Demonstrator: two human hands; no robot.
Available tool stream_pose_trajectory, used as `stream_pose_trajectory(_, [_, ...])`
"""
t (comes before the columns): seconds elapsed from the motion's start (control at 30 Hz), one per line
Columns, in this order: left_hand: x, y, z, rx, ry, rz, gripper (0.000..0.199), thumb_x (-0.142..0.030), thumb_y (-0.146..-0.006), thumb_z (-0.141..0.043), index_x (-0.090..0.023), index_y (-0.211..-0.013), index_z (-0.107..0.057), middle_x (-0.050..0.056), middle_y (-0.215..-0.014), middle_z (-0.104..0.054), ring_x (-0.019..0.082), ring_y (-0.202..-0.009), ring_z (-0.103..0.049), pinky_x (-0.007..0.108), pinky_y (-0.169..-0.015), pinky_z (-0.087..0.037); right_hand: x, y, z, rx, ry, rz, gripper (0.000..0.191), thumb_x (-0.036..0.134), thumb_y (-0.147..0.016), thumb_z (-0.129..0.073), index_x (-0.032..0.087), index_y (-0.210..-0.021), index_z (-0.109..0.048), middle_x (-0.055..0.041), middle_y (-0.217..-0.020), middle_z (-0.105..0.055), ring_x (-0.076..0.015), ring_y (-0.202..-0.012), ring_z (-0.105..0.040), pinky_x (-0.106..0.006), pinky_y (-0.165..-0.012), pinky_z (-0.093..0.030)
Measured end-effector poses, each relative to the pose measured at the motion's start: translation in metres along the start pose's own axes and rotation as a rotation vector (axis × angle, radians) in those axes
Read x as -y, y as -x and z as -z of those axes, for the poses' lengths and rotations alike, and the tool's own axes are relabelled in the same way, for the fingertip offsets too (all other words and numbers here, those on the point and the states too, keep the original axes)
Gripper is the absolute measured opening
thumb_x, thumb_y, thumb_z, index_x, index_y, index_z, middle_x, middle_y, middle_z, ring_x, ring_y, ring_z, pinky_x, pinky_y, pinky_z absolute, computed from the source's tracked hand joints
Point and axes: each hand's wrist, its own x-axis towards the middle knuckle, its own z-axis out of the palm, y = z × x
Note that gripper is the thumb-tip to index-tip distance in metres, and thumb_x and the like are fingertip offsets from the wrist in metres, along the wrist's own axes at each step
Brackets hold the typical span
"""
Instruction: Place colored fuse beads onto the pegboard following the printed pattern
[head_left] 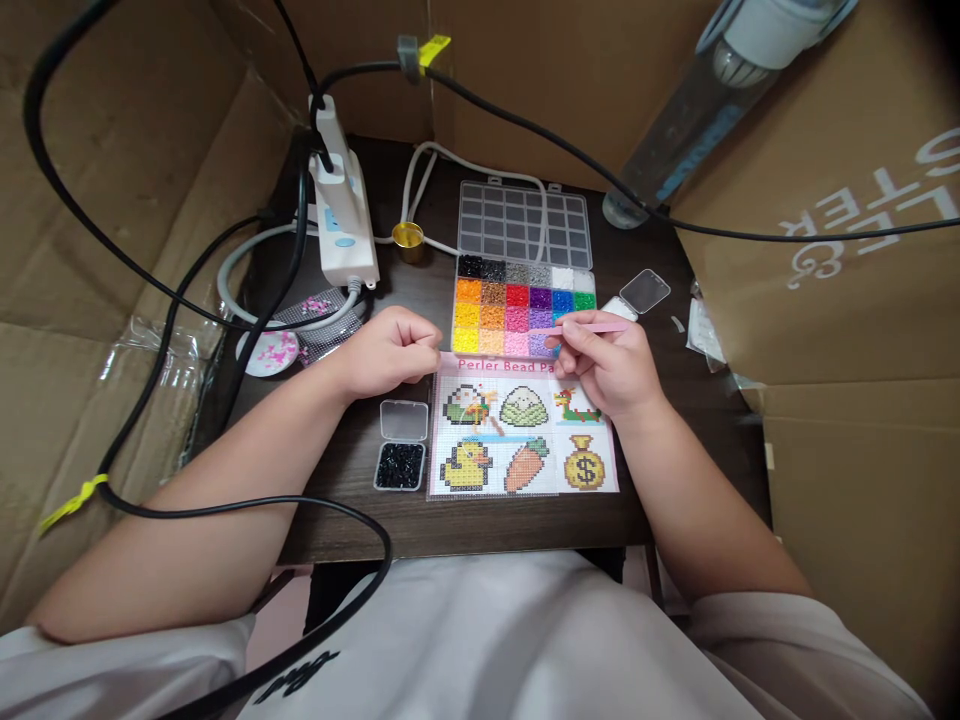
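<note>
My right hand (609,362) pinches pink tweezers (592,328), whose tip reaches over the pink and purple compartments of a bead box (451,318). The box is sorted by colour, with its clear lid (525,222) folded back. Curled into a fist, my left hand (394,352) rests beside the box's near left corner, with nothing visible in it. Below both hands lies a Perler bead pattern sheet (555,384) with a clear pegboard over its left part. Some beads cover the duck picture (465,466). A small open case of black beads (399,467) stands left of the sheet.
A white power strip (349,230) with black cables (247,340) stands at the left. Near it are a gold cup (409,240), a white round dish (271,352) of pink beads and a mesh board. A small clear case (645,290) lies right. Cardboard walls (855,330) surround the table; a bottle (682,130) leans behind.
</note>
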Motion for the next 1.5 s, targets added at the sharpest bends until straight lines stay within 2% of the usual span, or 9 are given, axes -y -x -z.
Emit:
stream_pose_trajectory(0.4, [0.0,0.0,0.0,-0.003,-0.013,-0.007,0.044,-0.022,-0.068,-0.068,-0.021,-0.047,-0.029,-0.008,-0.042,-0.029,0.005,-0.043,-0.023,0.024,-0.043,-0.014,-0.003,0.001,0.002,0.018,0.029,0.046,0.018,0.034,-0.074,-0.082,0.021,-0.082,-0.073,-0.0013,-0.071,-0.075,-0.0086,-0.044,-0.055,-0.025,-0.042,-0.049])
stream_pose_trajectory(0.53, [0.0,0.0,-0.001,-0.006,0.01,0.001,0.045,-0.021,-0.068,-0.068,-0.021,-0.048,-0.028,-0.009,-0.042,-0.028,0.004,-0.042,-0.023,0.024,-0.044,-0.014,-0.002,0.008,0.001,0.093,0.148,0.13,0.011,0.032,-0.08,-0.078,0.023,-0.087,-0.077,-0.0011,-0.074,-0.075,-0.0102,-0.049,-0.06,-0.025,-0.044,-0.049])
stream_pose_trajectory(0.67, [0.0,-0.001,-0.001,-0.008,0.028,-0.002,0.046,-0.021,-0.068,-0.068,-0.021,-0.048,-0.028,-0.009,-0.042,-0.027,0.004,-0.042,-0.023,0.024,-0.044,-0.014,-0.002,0.017,-0.009,0.178,0.268,0.217,0.005,0.027,-0.079,-0.078,0.023,-0.082,-0.079,-0.0027,-0.088,-0.075,-0.0099,-0.053,-0.062,-0.026,-0.049,-0.051])
stream_pose_trajectory(0.9, [0.002,-0.001,0.0,-0.006,0.008,0.002,0.043,-0.02,-0.068,-0.067,-0.021,-0.046,-0.03,-0.009,-0.041,-0.03,0.004,-0.042,-0.023,0.023,-0.043,-0.013,-0.008,0.02,-0.021,0.263,0.377,0.165,0.009,0.024,-0.076,-0.077,0.02,-0.083,-0.08,-0.0051,-0.083,-0.078,-0.014,-0.064,-0.068,-0.027,-0.058,-0.054])
stream_pose_trajectory(1.0, [0.004,-0.001,0.001,-0.004,-0.012,-0.006,0.042,-0.02,-0.069,-0.066,-0.021,-0.046,-0.03,-0.009,-0.041,-0.031,0.004,-0.042,-0.024,0.023,-0.043,-0.014,-0.011,0.019,-0.022,0.243,0.382,0.157,0.01,0.025,-0.077,-0.076,0.018,-0.083,-0.08,-0.0053,-0.08,-0.077,-0.0124,-0.059,-0.064,-0.025,-0.052,-0.05])
stream_pose_trajectory(1.13, [0.004,-0.002,0.002,0.004,-0.019,-0.009,0.041,-0.021,-0.069,-0.066,-0.021,-0.047,-0.031,-0.009,-0.041,-0.031,0.005,-0.042,-0.024,0.023,-0.043,-0.014,-0.015,0.018,-0.021,0.179,0.382,0.119,0.013,0.027,-0.078,-0.075,0.017,-0.085,-0.079,-0.0029,-0.067,-0.072,-0.009,-0.047,-0.054,-0.023,-0.043,-0.042])
stream_pose_trajectory(1.33, [0.001,-0.001,0.0,0.001,-0.018,-0.01,0.039,-0.02,-0.068,-0.063,-0.021,-0.046,-0.031,-0.009,-0.04,-0.032,0.004,-0.041,-0.024,0.022,-0.042,-0.014,-0.018,0.018,-0.021,0.2,0.411,0.165,0.011,0.026,-0.08,-0.073,0.018,-0.085,-0.08,-0.006,-0.079,-0.076,-0.0149,-0.066,-0.067,-0.024,-0.05,-0.048])
stream_pose_trajectory(1.5, [-0.001,0.0,-0.002,-0.013,-0.031,-0.008,0.04,-0.021,-0.067,-0.064,-0.021,-0.046,-0.031,-0.009,-0.04,-0.032,0.004,-0.041,-0.023,0.022,-0.042,-0.014,-0.019,0.02,-0.024,0.209,0.438,0.175,0.01,0.024,-0.079,-0.075,0.02,-0.086,-0.08,-0.0062,-0.086,-0.078,-0.016,-0.07,-0.069,-0.026,-0.054,-0.052])
